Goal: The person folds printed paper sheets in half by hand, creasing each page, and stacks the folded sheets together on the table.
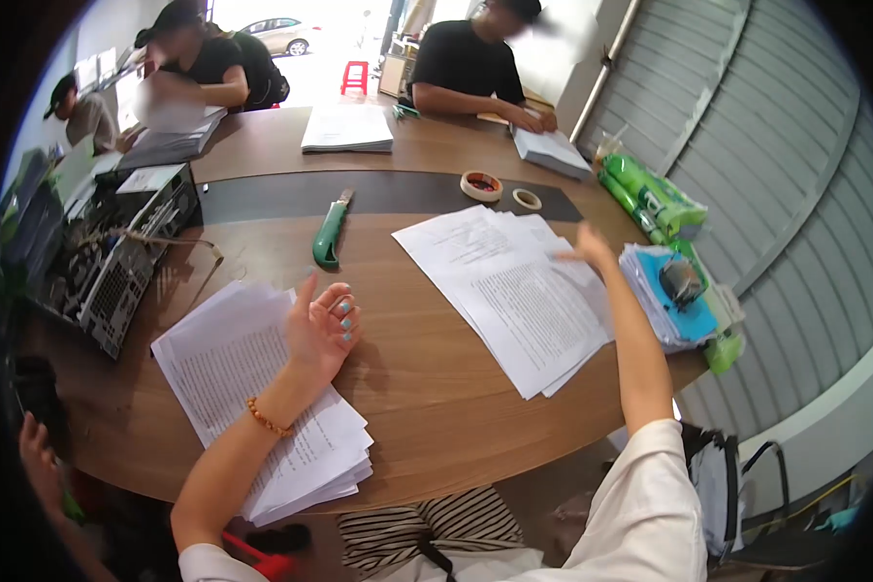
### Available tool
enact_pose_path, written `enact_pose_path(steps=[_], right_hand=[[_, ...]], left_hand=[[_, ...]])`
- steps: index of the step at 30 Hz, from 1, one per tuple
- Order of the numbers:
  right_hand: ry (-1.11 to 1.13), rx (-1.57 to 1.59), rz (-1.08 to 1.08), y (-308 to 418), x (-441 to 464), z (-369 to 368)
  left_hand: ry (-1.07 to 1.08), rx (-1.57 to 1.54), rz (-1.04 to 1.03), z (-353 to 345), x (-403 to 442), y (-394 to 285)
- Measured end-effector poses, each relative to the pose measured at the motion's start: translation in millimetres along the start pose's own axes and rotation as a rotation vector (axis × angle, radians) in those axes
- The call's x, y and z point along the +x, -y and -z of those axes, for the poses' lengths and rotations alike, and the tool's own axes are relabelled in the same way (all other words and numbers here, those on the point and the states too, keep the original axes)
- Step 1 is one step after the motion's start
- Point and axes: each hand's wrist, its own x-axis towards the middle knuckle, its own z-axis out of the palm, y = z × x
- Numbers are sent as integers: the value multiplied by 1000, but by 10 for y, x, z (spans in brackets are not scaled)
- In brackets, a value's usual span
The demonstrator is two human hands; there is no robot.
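Observation:
My left hand (322, 328) is raised over the upper right edge of the left stack of printed sheets (228, 373), palm partly up, fingers loosely curled and apart, holding nothing. Beaded bracelet (267, 417) circles that wrist. Over the right edge of the other spread of printed sheets (529, 315) is my right hand (589, 247), its fingers stretched out and slightly blurred, with nothing seen in it. Whether it touches the paper I cannot tell. A green-handled tool (332, 231) lies on the table beyond my left hand.
Two tape rolls (481, 186) lie past the right sheets. An open computer case (126, 262) stands at left. Blue-topped papers (684, 291) and green packages (655, 199) line the right edge. Across the table (427, 378), people handle paper stacks; another person's hand (39, 456) shows at lower left.

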Motion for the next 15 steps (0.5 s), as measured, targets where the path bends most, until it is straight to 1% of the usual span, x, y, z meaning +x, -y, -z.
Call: enact_pose_path(steps=[2,3,4,6,7,9,10,12,13,14,15], right_hand=[[189,88,-255,-118,-269,20],[313,245,-406,69,-474,280],[315,248,-395,17,-443,255],[439,338,-198,-82,-439,320],[445,335,-187,-52,-460,335],[274,542,-133,0,-513,492],[276,537,-119,44,-501,571],[46,577,-16,142,-483,712],[23,541,54,187,-471,823],[29,539,58,257,-454,892],[-149,378,211,328,-438,934]], left_hand=[[9,-2,-4,-4,-1,1],[16,22,14,-10,-3,2],[8,23,6,-9,1,-5],[55,18,9,-3,10,2],[45,13,2,8,9,5],[89,52,14,16,19,2],[83,46,2,6,11,8],[74,148,-6,-16,0,8],[67,145,-11,-12,-4,8],[85,201,-24,-5,-5,15],[104,257,-32,-4,-2,27]])
